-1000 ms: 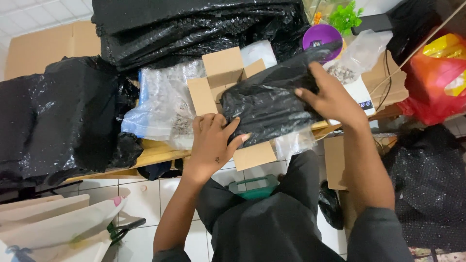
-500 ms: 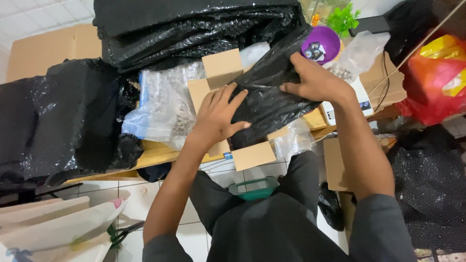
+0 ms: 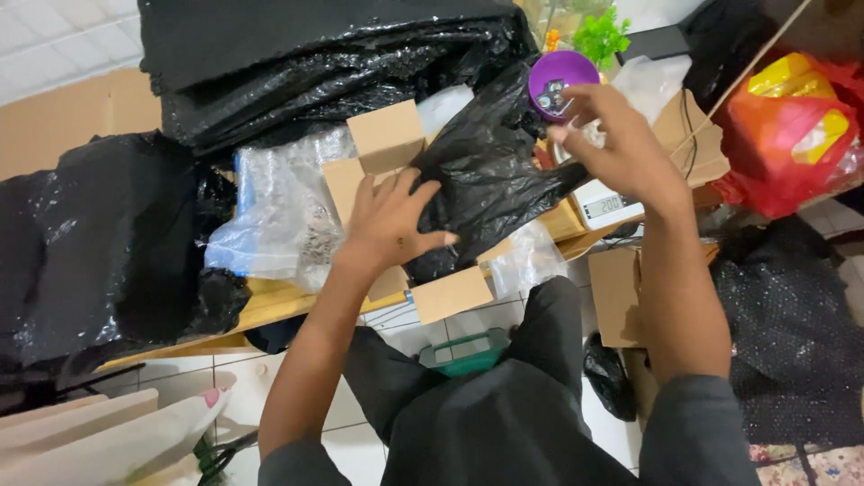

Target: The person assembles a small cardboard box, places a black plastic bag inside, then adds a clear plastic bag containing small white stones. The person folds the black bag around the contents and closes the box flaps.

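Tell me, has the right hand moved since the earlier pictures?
Yes. The right hand has lifted off the black bag and gone up toward the purple bowl.

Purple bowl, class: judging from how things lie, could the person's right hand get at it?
Probably yes. The right hand is raised right beside the purple bowl, fingertips near its rim, with nothing between them; the left hand rests on the black bag.

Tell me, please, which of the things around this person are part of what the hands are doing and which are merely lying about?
In hand:
left hand pressing the black plastic bag
open cardboard box around that bag
right hand at the purple bowl

Lying about:
bubble wrap
large black bags
red bag
small scale
green plant
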